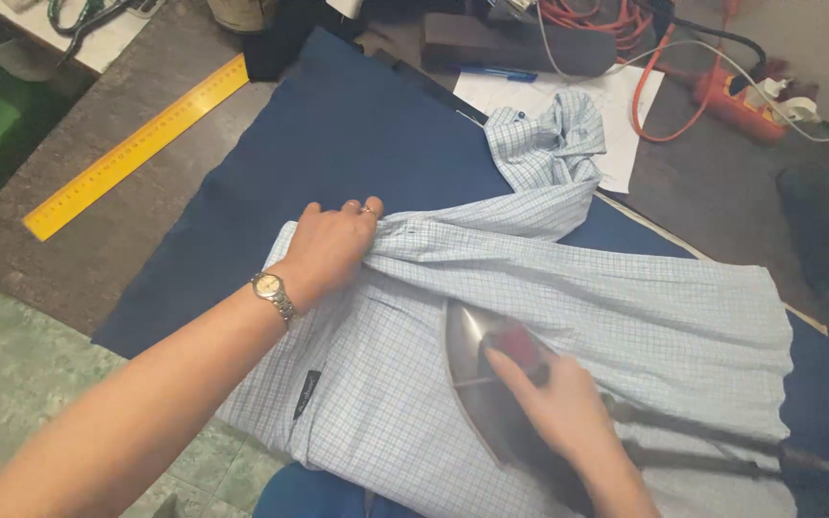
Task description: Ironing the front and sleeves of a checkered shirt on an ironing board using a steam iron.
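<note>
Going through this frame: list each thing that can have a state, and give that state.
Checked shirt: spread on the blue cloth, sleeve bunched near the top.
Iron: soleplate down on the shirt, motion-blurred.
Right hand: closed on the iron's grip.
Left hand: pressing down and gathering the shirt fabric.
Blue cloth: laid flat over the table.
Yellow ruler: lying flat, untouched.
Orange cable: loosely coiled.

A dark brown worktable stands on a pale green tiled floor.

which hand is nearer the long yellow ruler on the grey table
Left. The left hand pins the checked shirt below-right of the yellow ruler; the right hand grips the iron, farther right.
</note>
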